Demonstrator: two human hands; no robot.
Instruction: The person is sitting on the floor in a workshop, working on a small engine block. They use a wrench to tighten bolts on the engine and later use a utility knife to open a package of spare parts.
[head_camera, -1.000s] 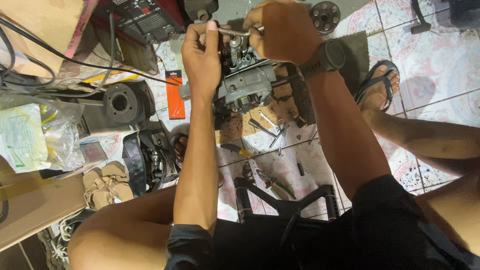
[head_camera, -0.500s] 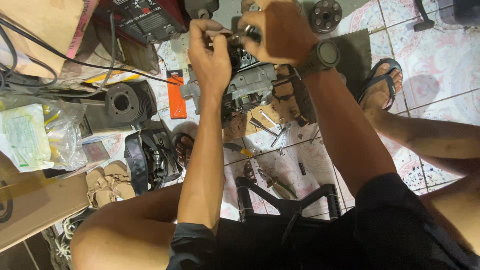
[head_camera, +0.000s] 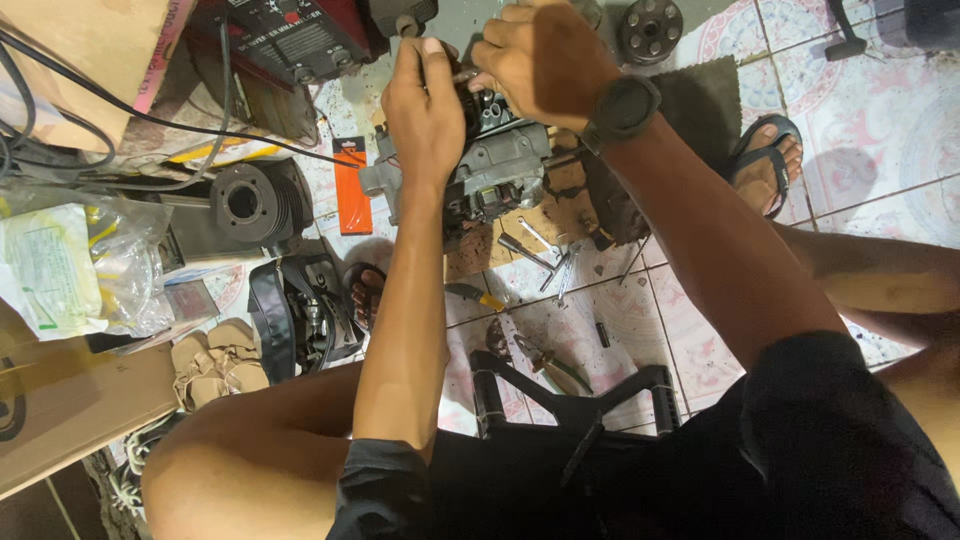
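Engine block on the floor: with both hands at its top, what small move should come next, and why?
Probably a further small turn or seating of the small part pinched at the top of the engine block: the left hand and the right hand both close on it there, though what it is cannot be told.

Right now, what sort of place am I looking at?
Likely a small home repair workshop, worked on a tiled floor. An engine sits under both hands, loose wrenches lie around it, and a cylinder lies to the side.
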